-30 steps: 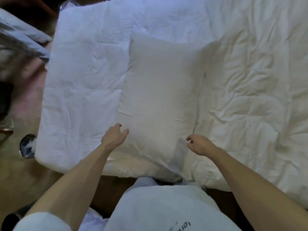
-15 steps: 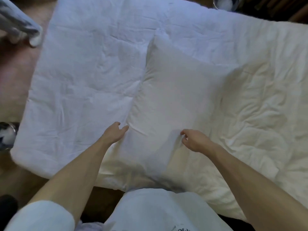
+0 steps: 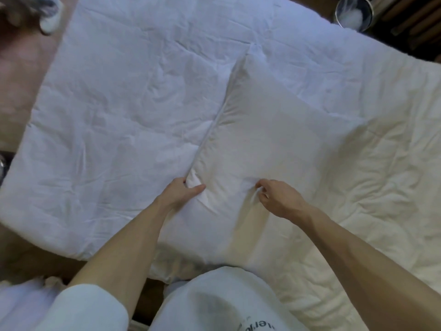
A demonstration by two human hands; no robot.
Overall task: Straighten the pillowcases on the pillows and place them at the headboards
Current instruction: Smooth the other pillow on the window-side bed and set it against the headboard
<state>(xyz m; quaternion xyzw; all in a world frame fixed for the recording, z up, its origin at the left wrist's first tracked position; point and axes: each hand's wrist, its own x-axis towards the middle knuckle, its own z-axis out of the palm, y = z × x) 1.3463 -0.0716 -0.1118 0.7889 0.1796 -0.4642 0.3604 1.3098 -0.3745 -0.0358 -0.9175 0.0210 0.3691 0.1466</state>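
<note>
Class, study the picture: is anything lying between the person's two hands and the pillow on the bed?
Nothing visible is. The left hand already grips the pillow at its near left edge, and the right hand pinches the cloth on top. The pillow lies flat on the bedcover.

Pillowcase (image 3: 274, 130): white cloth, matt, smooth beyond grips, puckered into fine folds where left grip (image 3: 181, 194) and right grip (image 3: 276, 199) pinch it. Bed cover (image 3: 119, 103) left of left grip: white cloth, matt, heavily creased. Bin (image 3: 354, 13) far beyond right grip: shiny metal rim.
</note>
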